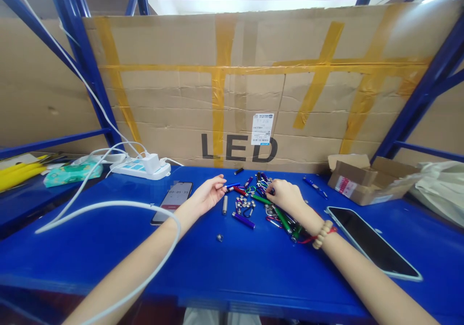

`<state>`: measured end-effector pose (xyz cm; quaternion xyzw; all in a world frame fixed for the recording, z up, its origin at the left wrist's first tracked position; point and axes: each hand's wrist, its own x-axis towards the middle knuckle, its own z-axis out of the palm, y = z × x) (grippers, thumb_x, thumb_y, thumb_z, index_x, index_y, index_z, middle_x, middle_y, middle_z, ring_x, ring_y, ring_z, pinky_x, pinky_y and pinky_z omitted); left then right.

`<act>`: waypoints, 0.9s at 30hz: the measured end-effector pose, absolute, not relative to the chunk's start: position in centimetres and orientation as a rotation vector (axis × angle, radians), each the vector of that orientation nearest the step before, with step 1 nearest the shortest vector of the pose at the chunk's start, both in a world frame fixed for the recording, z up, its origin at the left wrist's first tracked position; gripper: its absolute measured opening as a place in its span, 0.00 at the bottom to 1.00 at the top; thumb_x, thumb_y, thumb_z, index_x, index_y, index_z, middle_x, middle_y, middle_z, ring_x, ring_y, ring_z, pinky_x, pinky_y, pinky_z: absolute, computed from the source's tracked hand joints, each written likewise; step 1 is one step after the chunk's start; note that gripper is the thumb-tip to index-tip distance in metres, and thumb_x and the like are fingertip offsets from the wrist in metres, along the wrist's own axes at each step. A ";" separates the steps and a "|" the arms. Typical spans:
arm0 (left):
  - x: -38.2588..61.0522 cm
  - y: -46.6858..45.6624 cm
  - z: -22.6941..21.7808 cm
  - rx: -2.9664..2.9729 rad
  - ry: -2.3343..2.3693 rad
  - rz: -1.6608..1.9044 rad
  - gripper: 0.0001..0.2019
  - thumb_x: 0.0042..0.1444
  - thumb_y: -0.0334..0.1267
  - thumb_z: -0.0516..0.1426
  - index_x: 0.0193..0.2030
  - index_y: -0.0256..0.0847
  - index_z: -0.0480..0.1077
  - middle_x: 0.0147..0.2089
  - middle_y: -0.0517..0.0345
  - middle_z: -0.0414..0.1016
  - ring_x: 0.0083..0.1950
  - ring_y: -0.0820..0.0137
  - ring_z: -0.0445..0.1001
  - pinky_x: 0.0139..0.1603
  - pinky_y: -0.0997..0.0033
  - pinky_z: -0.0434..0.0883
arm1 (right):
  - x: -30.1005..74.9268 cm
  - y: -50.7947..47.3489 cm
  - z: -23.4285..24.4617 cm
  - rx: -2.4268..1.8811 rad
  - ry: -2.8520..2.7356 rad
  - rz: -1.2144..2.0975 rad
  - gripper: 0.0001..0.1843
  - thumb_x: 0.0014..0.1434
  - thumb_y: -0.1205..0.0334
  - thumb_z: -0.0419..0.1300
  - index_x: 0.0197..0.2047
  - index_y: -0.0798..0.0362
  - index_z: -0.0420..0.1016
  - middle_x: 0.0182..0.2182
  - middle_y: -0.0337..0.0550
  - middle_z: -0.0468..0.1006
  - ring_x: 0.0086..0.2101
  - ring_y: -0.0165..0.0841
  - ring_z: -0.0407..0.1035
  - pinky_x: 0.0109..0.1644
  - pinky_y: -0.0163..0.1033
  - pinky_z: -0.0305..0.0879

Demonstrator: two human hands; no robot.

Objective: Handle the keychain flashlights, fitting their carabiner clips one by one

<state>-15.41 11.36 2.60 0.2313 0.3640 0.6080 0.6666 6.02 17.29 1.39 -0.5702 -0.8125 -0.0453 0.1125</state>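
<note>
My left hand (209,194) is closed in a pinch on a slim blue metal tube (233,185), which points right towards the pile. Over the pile's far side, my right hand (286,193) has its fingers curled down among the parts; whatever they grip is hidden. Around it lie green metal tubes (282,220), a red carabiner (273,222) and small key rings. Several button cells (245,202) sit between the hands. A silver tube (225,205) stands out below my left fingertips, with a purple-blue tube (243,220) to its right. Nearer me is a small silver piece (219,237).
A phone showing a timer (176,197) lies beside my left forearm, over which a white cable (126,203) loops. Behind it is a power strip (141,168). A dark-screened tablet (373,243) and an open carton (357,185) are at right. Tall cardboard (174,107) backs the blue table (195,267).
</note>
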 end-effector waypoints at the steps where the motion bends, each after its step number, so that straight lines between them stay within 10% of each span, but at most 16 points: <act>1: -15.4 11.4 2.6 0.523 0.819 1.373 0.08 0.54 0.21 0.50 0.31 0.37 0.61 0.13 0.70 0.55 0.15 0.80 0.63 0.17 0.87 0.64 | 6.0 17.3 1.3 -1.674 -2.385 -0.135 0.09 0.53 0.65 0.57 0.32 0.49 0.79 0.39 0.43 0.78 0.40 0.38 0.72 0.35 0.35 0.61; 27: -14.5 11.3 0.8 0.975 0.969 1.214 0.09 0.47 0.27 0.58 0.34 0.38 0.63 0.15 0.72 0.55 0.16 0.80 0.62 0.18 0.83 0.60 | 5.6 17.4 0.9 -1.672 -2.374 -0.228 0.09 0.54 0.69 0.55 0.30 0.54 0.78 0.38 0.48 0.78 0.39 0.38 0.73 0.34 0.35 0.60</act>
